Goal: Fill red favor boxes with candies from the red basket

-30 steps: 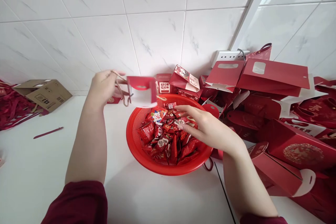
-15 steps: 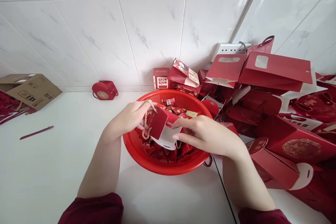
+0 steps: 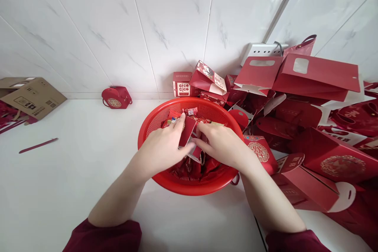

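A small red paper gift box [image 3: 186, 130] with a white inside is between my hands, above a red plastic colander [image 3: 193, 191]. My left hand [image 3: 161, 145] grips the box from its left side, thumb at the front edge and fingers over the panel. With fingers and thumb bent together, my right hand [image 3: 220, 141] grips the box's right side at a flap. Wrapped candies [image 3: 189, 111] lie in the colander under and behind the box. Part of the box is hidden by my fingers.
Red gift boxes [image 3: 321, 75] are piled on the right, with a white power strip [image 3: 260, 50] behind them. A round-topped red box [image 3: 116, 97] stands by the tiled wall. Farther left are a cardboard box [image 3: 38, 100] and a dark red strip [image 3: 38, 145].
My left hand has moved right, off the gold cord handle and onto the box's side. My right hand has turned inward and closed on the flap. The view has shifted slightly.
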`<state>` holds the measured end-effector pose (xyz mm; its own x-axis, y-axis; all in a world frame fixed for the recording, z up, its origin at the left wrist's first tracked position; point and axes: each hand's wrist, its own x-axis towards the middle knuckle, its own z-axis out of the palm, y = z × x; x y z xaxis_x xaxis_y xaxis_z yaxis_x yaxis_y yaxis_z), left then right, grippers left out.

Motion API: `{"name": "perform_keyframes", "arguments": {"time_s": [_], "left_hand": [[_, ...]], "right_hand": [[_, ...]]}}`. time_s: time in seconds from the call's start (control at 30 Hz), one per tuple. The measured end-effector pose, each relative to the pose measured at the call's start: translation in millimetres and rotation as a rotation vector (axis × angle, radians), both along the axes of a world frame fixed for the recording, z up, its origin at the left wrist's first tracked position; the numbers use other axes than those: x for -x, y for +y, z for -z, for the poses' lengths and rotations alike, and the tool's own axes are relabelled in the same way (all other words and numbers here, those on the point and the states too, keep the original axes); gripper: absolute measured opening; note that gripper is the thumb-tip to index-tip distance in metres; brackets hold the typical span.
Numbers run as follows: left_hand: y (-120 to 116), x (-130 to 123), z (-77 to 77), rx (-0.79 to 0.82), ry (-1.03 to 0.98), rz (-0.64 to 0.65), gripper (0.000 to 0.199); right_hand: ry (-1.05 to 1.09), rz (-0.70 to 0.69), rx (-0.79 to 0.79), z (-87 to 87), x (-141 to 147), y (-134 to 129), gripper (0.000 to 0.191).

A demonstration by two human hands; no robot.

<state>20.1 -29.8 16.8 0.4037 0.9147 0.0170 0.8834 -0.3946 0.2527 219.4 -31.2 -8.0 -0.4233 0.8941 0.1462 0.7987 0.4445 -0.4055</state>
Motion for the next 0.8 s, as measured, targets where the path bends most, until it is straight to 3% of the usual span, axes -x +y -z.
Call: {"name": "perform_keyframes", "arguments": {"time_s": [0.07, 0.13, 0.27, 0.33, 0.4, 0.5, 0.6, 0.7, 0.8], "left_hand": [[5, 1, -0.6, -0.022, -0.049, -0.048, 0.048], [12, 4, -1.3, -0.108, -0.082, -0.125, 0.038], [28, 5, 5.1, -0.545, 0.021, -0.269, 0.032], [31, 3, 10.3, -0.638, 0.092, -0.261, 0.021], [31, 4, 13.7, -0.627, 0.128, -0.242, 0.022], [30, 8, 13.8, -0.548, 0.185, -0.277, 0.041], [33, 14, 12.6, -0.29, 0.184, -0.252, 0.054], [38, 15, 14.4, -0.104, 0.122, -0.208, 0.047], [40, 11, 16.2, -0.105, 0.055, -0.197, 0.04]], "right_hand": [[0.037, 0.025, -0.003, -1.4, -3, 0, 0.022], [0.081, 0.058, 0.008, -2.9, -9, 1, 0.02], [0.182, 0.09, 0.058, -2.6, -20, 6, 0.009], [0.226, 0.104, 0.079, -1.0, -23, 9, 0.008], [0.242, 0.111, 0.095, 0.5, -24, 12, 0.009], [0.243, 0.117, 0.096, 1.3, -26, 14, 0.011], [0.272, 0.096, 0.095, 2.5, -28, 17, 0.01], [0.236, 0.102, 0.095, 7.1, -28, 21, 0.006], [0.035, 0.243, -0.056, 11.1, -24, 25, 0.012]]}}
